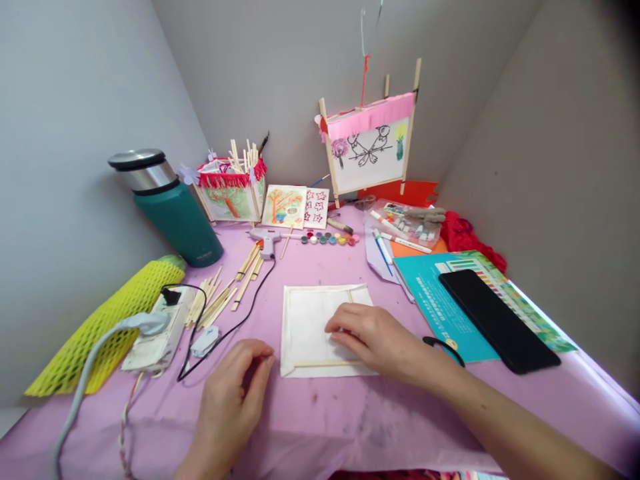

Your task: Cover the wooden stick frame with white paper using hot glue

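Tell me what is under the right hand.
The right hand rests on a white sheet edged with sticks; the sheet's right edge is hidden beneath it.

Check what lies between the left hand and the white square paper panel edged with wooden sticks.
Only a narrow strip of bare purple tablecloth, in the head view; left hand and panel are apart.

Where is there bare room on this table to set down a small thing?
Free: purple cloth in front of the paper panel, beside the left hand; the strip between panel and paint pots. Crowded: sticks and power strip at left, booklet and phone at right.
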`<state>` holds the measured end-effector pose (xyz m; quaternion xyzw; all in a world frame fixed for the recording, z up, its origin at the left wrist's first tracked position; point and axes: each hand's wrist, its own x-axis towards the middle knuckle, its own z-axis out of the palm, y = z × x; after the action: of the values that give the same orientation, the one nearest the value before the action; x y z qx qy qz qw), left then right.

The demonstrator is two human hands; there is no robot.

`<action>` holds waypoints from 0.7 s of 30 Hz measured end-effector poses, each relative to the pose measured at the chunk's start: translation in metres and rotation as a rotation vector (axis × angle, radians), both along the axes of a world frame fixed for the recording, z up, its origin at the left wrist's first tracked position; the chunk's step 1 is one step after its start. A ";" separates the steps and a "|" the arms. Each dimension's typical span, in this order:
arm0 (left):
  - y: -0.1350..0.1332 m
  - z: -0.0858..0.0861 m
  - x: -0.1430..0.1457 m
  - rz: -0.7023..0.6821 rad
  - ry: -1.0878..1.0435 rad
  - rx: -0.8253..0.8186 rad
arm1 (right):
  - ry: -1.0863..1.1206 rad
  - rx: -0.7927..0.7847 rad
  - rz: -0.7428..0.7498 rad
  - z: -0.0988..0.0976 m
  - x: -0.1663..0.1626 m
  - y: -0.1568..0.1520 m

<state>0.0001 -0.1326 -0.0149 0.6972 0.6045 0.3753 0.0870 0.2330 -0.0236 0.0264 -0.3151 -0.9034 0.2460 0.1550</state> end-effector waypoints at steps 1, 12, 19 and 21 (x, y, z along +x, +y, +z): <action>0.001 -0.001 0.000 -0.032 0.018 0.011 | -0.025 -0.004 0.025 -0.001 0.001 -0.002; 0.006 -0.002 0.006 -0.162 0.262 -0.045 | -0.099 -0.023 0.077 -0.015 -0.004 -0.009; 0.011 0.009 0.011 -0.107 0.324 -0.190 | -0.157 0.056 0.009 -0.014 -0.011 -0.019; 0.015 0.011 0.013 -0.105 0.358 -0.232 | -0.192 0.095 -0.029 -0.014 -0.015 -0.023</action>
<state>0.0135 -0.1180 -0.0038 0.7685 0.6124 0.1686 0.0772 0.2178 -0.0467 0.0122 -0.3425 -0.9201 0.1695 0.0857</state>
